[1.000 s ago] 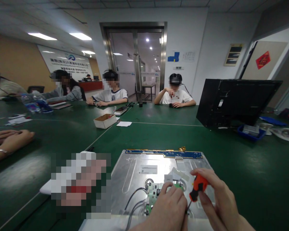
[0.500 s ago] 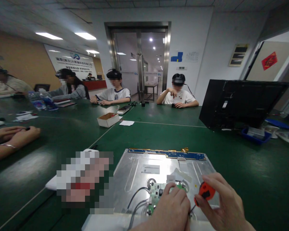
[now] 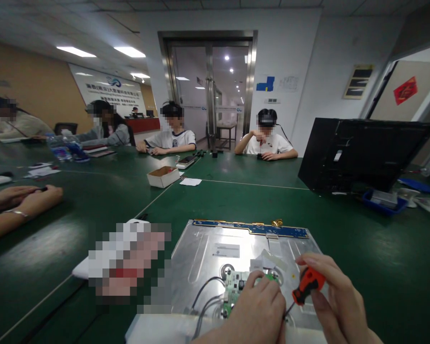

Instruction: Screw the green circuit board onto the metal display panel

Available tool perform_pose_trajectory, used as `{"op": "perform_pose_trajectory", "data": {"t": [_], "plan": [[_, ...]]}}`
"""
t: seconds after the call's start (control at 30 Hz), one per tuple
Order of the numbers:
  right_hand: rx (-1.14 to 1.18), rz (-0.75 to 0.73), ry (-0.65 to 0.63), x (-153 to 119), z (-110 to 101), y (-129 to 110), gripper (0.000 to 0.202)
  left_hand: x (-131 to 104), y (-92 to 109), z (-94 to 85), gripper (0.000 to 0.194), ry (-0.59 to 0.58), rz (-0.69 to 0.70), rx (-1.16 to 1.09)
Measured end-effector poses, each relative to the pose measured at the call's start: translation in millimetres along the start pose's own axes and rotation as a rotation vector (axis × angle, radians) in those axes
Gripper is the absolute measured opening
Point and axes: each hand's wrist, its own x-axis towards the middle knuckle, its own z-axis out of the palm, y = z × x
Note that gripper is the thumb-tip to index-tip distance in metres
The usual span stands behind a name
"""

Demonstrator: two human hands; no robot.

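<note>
My right hand (image 3: 338, 298) grips a screwdriver (image 3: 310, 286) by its orange and black handle, thumb below and fingers above. Its thin shaft slants down to the left, and the tip is hidden beside my left hand. Bent over the right part of a green circuit board (image 3: 232, 285), my left hand (image 3: 258, 303) is closed; whatever its fingertips pinch is out of sight. The board lies on a flat silvery metal panel (image 3: 197, 251), with dark cables (image 3: 203, 292) running from its left side. A blue circuit strip (image 3: 232, 226) runs along the panel's far edge.
Left of the panel lies a blurred-out white and pink item (image 3: 129, 263). Farther off are a small open box (image 3: 163, 177), a white paper (image 3: 190, 182), a large black monitor (image 3: 361, 155) and a blue tray (image 3: 385, 202). Another person's hands (image 3: 36, 198) rest at left; several people sit around the green table (image 3: 215, 203).
My right thumb and fingers have shifted on the screwdriver handle, which has turned and shows more of its black side. My left hand stays on the board. The view has shifted slightly.
</note>
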Motion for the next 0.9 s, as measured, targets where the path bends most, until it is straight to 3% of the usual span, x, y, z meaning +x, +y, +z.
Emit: {"op": "perform_pose_trajectory", "data": {"t": [0.13,0.33,0.63,0.9], "plan": [[-0.038,0.037,0.042,-6,3,4,0.040,-1,0,2.0,0.013,0.006,-0.004,0.011],[-0.120,-0.061,0.089,6,6,-4,0.041,-5,0,10.9,0.017,0.059,-0.020,-0.028],[-0.136,0.007,-0.093,2,-4,-3,0.045,-1,0,3.6,0.013,0.033,-0.004,0.018],[-0.195,-0.076,0.092,15,7,-10,0.040,0,1,4.2,0.016,0.044,-0.002,0.015]]}}
